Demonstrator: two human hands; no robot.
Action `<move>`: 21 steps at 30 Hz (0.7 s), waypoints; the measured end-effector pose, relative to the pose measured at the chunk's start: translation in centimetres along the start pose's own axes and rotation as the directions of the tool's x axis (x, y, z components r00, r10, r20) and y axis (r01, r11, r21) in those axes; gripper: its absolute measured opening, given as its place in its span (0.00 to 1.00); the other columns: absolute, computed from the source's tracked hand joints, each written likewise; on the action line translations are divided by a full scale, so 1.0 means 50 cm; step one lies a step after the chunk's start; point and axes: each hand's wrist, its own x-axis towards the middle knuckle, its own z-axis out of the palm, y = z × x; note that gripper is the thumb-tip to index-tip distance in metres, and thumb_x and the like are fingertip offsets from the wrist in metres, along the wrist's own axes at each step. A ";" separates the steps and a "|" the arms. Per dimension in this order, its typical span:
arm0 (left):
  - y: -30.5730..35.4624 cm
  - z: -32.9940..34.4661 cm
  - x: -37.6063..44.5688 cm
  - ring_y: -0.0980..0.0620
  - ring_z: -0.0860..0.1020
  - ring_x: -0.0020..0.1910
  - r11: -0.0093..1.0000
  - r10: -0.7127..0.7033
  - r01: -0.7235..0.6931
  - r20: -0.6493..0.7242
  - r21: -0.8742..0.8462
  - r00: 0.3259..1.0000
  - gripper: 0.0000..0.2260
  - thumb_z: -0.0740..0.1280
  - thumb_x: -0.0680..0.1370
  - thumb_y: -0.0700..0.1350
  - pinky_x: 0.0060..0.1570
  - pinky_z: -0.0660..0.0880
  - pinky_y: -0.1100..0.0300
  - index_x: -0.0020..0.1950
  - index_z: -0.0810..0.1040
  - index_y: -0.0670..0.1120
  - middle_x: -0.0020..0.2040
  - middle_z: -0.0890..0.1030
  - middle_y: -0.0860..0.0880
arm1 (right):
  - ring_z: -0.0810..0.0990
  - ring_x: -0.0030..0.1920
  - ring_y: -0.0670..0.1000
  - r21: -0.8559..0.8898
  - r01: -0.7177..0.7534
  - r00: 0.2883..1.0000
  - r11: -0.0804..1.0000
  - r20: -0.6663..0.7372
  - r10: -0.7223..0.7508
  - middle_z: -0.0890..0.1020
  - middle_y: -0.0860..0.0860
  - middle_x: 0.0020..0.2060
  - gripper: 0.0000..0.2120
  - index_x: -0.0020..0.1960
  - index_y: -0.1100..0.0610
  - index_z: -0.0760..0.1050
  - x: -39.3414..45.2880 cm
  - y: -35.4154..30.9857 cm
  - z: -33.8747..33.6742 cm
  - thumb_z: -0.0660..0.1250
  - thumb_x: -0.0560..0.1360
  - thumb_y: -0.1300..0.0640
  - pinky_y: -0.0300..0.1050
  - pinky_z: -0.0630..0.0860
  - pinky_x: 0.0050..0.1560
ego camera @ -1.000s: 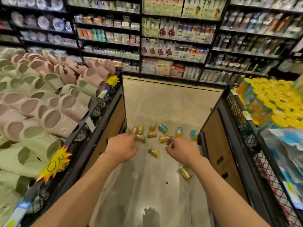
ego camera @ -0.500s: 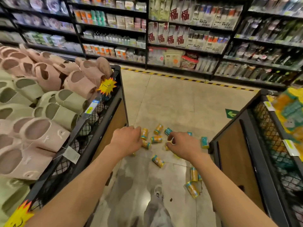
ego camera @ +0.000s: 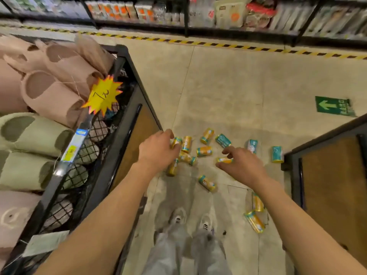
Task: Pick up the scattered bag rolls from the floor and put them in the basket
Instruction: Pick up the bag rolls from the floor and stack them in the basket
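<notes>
Several small bag rolls, yellow and teal, lie scattered on the floor between two display bins. A cluster lies just past my hands, one yellow roll lies nearer my feet, and two more lie beside my right forearm. My left hand hovers with loosely curled fingers over the cluster's left side and hides part of it. My right hand is spread above another yellow roll. Neither hand holds anything. Only the wooden side of the right-hand basket bin shows.
A black wire bin piled with pink and green slippers stands at my left, with a yellow price star. Stocked shelves run along the far side behind a yellow-black floor stripe. A green arrow sticker marks the floor. My shoes show below.
The view has tilted down and closed in on the rolls. Both hands have reached forward and lower over the cluster, and the right hand's fingers have spread. My legs and shoes have come into view.
</notes>
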 end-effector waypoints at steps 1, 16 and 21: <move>-0.016 0.034 0.032 0.45 0.79 0.52 1.000 0.002 -0.002 0.014 0.005 1.000 0.17 0.62 0.78 0.57 0.46 0.77 0.51 0.62 0.75 0.49 0.53 0.79 0.48 | 0.79 0.61 0.53 0.015 -0.013 1.000 1.000 0.000 0.013 0.81 0.48 0.59 0.26 0.66 0.46 0.75 0.037 0.011 0.027 0.69 0.72 0.37 0.50 0.76 0.54; -0.392 0.979 0.356 0.40 0.76 0.63 0.976 -0.214 0.220 0.234 0.004 0.948 0.30 0.68 0.71 0.65 0.60 0.74 0.45 0.67 0.70 0.51 0.62 0.78 0.45 | 0.76 0.65 0.56 -0.035 -0.089 0.992 0.995 0.089 0.091 0.78 0.51 0.64 0.34 0.71 0.48 0.69 0.584 0.316 0.821 0.71 0.70 0.35 0.53 0.74 0.58; -0.488 1.200 0.422 0.38 0.75 0.64 0.948 -0.317 0.317 0.225 0.040 0.921 0.38 0.69 0.67 0.70 0.60 0.73 0.47 0.68 0.69 0.48 0.64 0.77 0.41 | 0.75 0.65 0.60 -0.087 -0.111 0.989 0.990 0.083 0.118 0.75 0.55 0.63 0.39 0.73 0.50 0.66 0.700 0.411 1.028 0.72 0.68 0.34 0.53 0.71 0.53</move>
